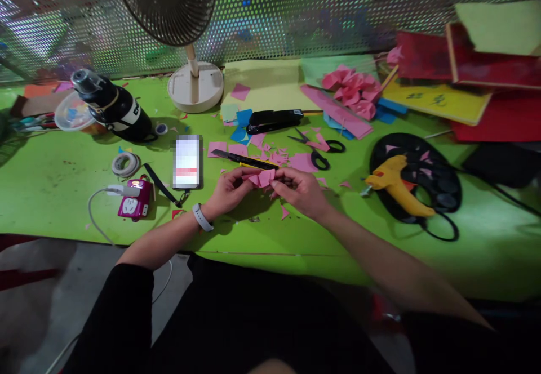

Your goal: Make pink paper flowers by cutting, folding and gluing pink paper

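Note:
Between my two hands is a small folded piece of pink paper (262,179), held just above the green table. My left hand (231,191) pinches its left side, and a pale band sits on that wrist. My right hand (301,192) has thumb and fingers closed on the right side of the same paper. Right behind my fingers lies a black and yellow utility knife (243,159). Pink paper scraps (276,154) are scattered beyond it. A pair of black scissors (320,150) rests open to the right of the scraps.
A phone (186,163), a purple power adapter (135,199) and a tape roll (125,164) lie on the left. Behind stand a black bottle (116,109), a fan (195,88) and a black stapler (274,120). Pink paper flowers (351,89) and a yellow glue gun (395,185) are on the right.

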A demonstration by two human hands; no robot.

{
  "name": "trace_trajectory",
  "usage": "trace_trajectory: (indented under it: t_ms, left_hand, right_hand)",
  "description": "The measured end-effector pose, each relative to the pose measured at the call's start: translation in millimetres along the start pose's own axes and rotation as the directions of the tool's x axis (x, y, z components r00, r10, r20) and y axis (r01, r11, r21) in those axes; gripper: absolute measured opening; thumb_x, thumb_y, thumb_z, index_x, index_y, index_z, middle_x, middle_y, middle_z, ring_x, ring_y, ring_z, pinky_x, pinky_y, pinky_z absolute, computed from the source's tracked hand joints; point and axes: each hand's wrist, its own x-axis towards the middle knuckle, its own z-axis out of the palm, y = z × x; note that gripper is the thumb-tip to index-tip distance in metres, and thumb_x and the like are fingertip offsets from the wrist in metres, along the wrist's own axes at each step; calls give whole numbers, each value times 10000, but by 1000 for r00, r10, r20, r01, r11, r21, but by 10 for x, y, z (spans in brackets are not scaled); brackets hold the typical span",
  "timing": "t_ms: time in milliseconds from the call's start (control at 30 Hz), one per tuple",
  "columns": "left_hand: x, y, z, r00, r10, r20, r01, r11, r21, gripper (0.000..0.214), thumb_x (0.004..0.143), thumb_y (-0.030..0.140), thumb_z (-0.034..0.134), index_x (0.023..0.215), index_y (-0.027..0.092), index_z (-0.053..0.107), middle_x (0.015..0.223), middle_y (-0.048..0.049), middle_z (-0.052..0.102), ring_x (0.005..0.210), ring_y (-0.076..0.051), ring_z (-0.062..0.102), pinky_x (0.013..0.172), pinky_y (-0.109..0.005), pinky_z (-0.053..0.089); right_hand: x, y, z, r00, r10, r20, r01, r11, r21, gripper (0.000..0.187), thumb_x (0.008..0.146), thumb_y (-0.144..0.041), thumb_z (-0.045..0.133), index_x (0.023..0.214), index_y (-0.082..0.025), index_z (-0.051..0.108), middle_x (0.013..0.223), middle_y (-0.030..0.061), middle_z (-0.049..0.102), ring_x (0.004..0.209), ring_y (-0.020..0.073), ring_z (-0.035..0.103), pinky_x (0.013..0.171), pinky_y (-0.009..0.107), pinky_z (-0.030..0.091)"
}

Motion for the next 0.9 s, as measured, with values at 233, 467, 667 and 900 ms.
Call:
trace_trajectory:
  t_ms: [233,467,667,900]
  left_hand:
    - [12,20,-6,998,60,20,-62,995,72,258,888,223,597,1116,163,704,1075,-101,754,936,-168,699,853,-334,550]
    - [13,11,-8,999,22,41,-21,1000,-13,233,890,261,641,1092,173,717,1073,-91,750,951,-164,689,879,-326,535]
    - [30,-24,-35,983,-167,82,183,941,-284,282,857,314,709,1087,152,728,1000,-89,746,785,-124,671,790,-287,548]
    - [43,-54,-32,969,-227,94,244,854,-460,277,809,304,765,1055,179,741,1016,-69,736,776,-111,662,808,-299,546]
  right_hand:
    - [-8,-62,8,998,-63,-16,60,988,-144,55,845,-274,635,892,-250,619,749,12,686,618,154,646,503,289,550]
    - [4,-55,7,998,-64,11,65,991,-120,150,869,-371,658,930,-238,629,770,18,706,613,158,654,509,296,553]
    - [9,-54,-4,998,-51,26,51,998,-20,177,899,-411,660,937,-240,638,779,13,694,606,134,659,527,283,586]
    - [13,-14,-2,997,-67,36,66,997,34,137,924,-364,634,959,-233,654,789,8,677,613,119,658,526,264,594]
